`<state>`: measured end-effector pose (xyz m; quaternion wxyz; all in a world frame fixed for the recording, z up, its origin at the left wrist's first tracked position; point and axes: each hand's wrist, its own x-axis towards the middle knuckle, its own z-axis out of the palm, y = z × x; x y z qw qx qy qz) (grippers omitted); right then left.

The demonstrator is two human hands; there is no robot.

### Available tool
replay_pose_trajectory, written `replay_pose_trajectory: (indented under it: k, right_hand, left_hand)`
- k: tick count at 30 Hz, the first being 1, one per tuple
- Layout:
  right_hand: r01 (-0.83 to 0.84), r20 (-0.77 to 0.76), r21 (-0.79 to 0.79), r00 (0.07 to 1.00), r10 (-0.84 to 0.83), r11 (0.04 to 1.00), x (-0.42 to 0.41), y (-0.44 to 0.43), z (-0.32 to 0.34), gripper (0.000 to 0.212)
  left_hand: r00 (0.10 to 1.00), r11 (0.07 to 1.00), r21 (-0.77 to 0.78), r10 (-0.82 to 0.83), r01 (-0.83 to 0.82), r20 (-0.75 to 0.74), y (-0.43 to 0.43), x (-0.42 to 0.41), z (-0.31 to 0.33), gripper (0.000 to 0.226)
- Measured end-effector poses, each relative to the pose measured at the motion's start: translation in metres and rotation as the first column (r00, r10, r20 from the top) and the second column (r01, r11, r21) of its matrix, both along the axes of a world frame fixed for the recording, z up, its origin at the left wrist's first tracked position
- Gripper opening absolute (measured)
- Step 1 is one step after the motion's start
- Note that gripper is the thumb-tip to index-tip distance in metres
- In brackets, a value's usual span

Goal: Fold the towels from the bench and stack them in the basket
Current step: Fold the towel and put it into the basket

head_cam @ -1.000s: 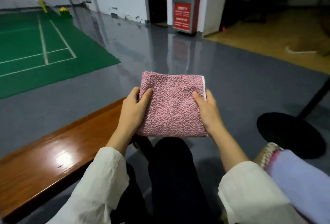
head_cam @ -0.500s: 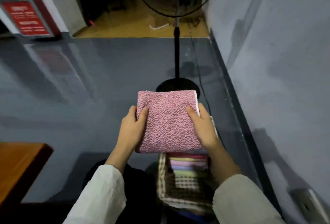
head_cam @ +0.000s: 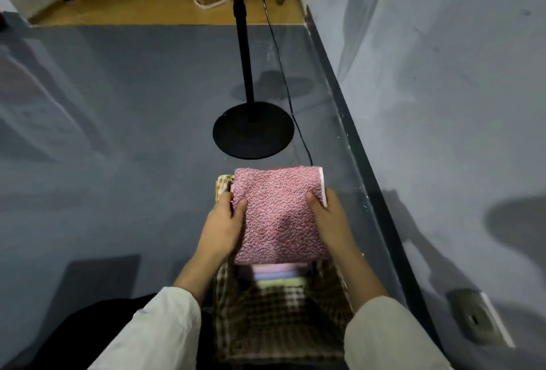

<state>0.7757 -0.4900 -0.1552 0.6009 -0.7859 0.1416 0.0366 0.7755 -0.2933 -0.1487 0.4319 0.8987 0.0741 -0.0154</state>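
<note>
A folded pink terry towel [head_cam: 279, 213] is held flat between both hands, directly over the basket. My left hand [head_cam: 222, 228] grips its left edge, thumb on top. On the right edge sits my right hand [head_cam: 328, 222], thumb also on top. Below it stands a basket [head_cam: 277, 319] with a brown checked lining, on the floor in front of my knees. Inside it lies a stack of folded towels [head_cam: 277, 275], with pink, lilac and green edges showing. The towel hides most of that stack.
A black fan stand with a round base [head_cam: 253, 133] and its cable [head_cam: 283, 80] stand on the grey floor just beyond the basket. A grey wall with a dark skirting [head_cam: 363, 163] runs along the right. A floor socket [head_cam: 475, 319] lies at lower right.
My view has swung from the bench to the right and down. Both hands carried the pink towel from in front of me to low over the basket.
</note>
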Motion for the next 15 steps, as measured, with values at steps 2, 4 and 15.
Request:
replay_pose_trajectory:
  k: [2, 4, 15]
  right_hand:
    - [0.002, -0.018, -0.020, 1.000, -0.002, 1.000, 0.009, 0.003, -0.011, 0.055]
    - [0.001, -0.054, -0.049, 0.999, -0.004, 0.999, 0.018, 0.005, -0.021, 0.056]
    - [-0.147, 0.030, -0.662, 0.974, 0.222, 0.735, 0.033, 0.017, -0.059, 0.059]
  left_hand:
    - [1.000, 1.000, 0.007, 0.011, -0.011, 0.005, 0.002, 0.008, -0.010, 0.028]
    - [1.000, 1.000, 0.019, 0.022, -0.022, 0.002, 0.002, 0.016, -0.018, 0.029]
    - [0.908, 0.690, 0.712, -0.370, 0.127, 0.197, -0.016, 0.032, -0.058, 0.042]
